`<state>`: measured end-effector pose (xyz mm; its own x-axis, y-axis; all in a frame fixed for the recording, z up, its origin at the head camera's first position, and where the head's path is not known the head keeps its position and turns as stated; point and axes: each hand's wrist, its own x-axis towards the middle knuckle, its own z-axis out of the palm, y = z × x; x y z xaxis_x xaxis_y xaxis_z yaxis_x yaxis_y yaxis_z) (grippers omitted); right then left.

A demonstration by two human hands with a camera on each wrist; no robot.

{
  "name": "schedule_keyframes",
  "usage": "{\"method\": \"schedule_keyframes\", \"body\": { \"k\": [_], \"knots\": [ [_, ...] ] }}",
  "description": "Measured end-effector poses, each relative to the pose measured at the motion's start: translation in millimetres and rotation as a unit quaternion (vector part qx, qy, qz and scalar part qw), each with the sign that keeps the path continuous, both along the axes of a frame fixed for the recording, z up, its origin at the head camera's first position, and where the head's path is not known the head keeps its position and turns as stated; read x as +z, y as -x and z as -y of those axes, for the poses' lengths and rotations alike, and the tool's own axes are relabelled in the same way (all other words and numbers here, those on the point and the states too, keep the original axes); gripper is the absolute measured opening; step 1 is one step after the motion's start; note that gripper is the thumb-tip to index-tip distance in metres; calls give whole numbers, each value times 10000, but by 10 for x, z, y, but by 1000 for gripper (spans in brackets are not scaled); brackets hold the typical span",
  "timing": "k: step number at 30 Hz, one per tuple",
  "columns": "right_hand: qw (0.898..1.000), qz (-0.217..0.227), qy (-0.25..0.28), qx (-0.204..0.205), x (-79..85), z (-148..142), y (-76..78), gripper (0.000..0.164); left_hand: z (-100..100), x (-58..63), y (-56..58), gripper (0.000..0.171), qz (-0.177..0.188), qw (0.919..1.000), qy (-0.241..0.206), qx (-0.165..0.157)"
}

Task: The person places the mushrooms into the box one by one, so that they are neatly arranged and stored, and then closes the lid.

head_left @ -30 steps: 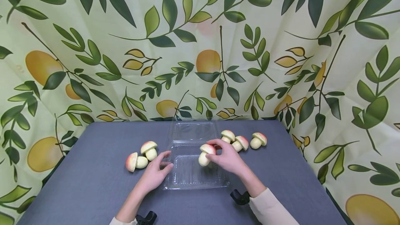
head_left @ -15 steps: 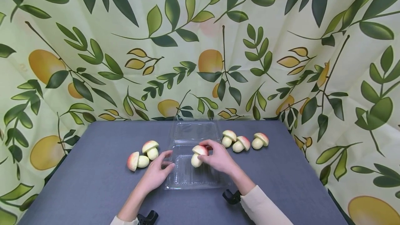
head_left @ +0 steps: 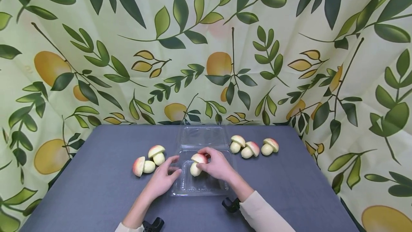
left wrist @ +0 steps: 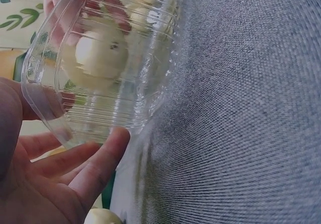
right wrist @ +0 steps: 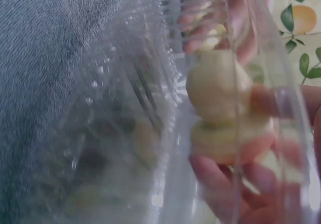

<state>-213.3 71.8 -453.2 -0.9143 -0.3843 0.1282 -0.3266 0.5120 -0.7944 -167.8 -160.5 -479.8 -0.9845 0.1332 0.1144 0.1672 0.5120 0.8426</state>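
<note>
In the head view my right hand (head_left: 216, 164) pinches a toy-like mushroom (head_left: 195, 169) with a pale stem and a red-tinted cap, over the left half of a clear plastic clamshell box (head_left: 206, 192). The right wrist view shows that mushroom (right wrist: 218, 86) through the box's clear wall, stem towards the other hand, thumb and fingers around the cap. My left hand (head_left: 165, 177) is at the box's left side, fingers loosely spread. In the left wrist view its fingertips (left wrist: 119, 136) rest right at the ribbed corner of the box (left wrist: 143, 91).
Two similar mushrooms, one lying (head_left: 139, 167) and one leaning (head_left: 157, 154), are left of the box. On its right are three more, a near-box mushroom (head_left: 237, 143), a middle mushroom (head_left: 250, 150) and an outer mushroom (head_left: 269, 146). The open lid (head_left: 204, 137) points towards the patterned curtain (head_left: 206, 46).
My right hand has carried the mushroom leftward and slightly lower, from the right half of the box to its left half. My left hand has stayed by the box's left edge.
</note>
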Motion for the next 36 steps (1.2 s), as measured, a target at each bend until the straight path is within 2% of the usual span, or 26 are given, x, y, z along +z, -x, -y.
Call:
{"method": "schedule_keyframes", "body": {
  "k": [11, 18, 25, 30, 36],
  "knots": [
    [9995, -40, -298, -27, -73, 162, 38, 40, 5, -17, 5, 46, -85, 10000, 27, -36],
    [9993, -102, -343, 111, -123, 227, 41, 39, 4, -22, 8, 47, 71, 10000, 4, 28],
    [9990, -29, -418, 139, -125, 279, 71, 45, 5, -18, 21, 46, -84, 10000, 3, 4],
    [9993, -103, -355, 81, -127, 299, 62, 46, 4, -3, 6, 46, -84, 10000, -44, -19],
    [9998, -174, -112, -36, -116, 306, 43, 39, 4, -3, -7, 46, -27, 10000, -67, -41]
  ]
}}
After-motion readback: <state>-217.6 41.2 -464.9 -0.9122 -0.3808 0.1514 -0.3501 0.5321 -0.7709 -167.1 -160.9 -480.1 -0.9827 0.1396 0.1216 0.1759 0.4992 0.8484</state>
